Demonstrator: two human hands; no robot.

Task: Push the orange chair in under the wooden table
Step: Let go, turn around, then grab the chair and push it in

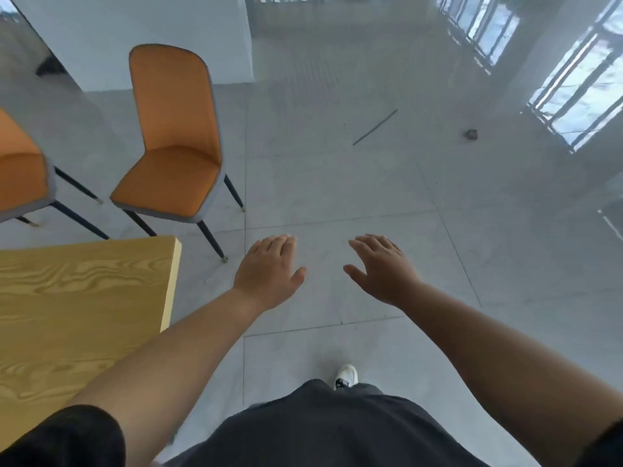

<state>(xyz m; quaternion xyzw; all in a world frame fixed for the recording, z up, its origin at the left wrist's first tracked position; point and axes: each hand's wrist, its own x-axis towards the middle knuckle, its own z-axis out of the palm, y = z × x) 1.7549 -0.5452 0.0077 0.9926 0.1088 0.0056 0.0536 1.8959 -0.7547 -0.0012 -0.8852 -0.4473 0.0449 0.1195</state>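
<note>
Nothing done yet: my left hand (269, 271) & right hand (384, 269) hover w/ fingers spread, holding nothing, orange chair (175, 136) untouched beyond wooden surface (84, 298) corner.

Grey tiled floor (337, 183) reflects barred windows (573, 79) beside a white wall (135, 25)

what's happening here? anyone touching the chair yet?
Not yet. A person stands on the tiled floor by the corner of the wooden table, both arms stretched forward. The left hand and right hand are open, palms down, holding nothing. The orange chair stands pulled out beyond the table's corner, untouched, with a gap between it and the left hand. A second orange chair is partly in view at the left edge.
</note>
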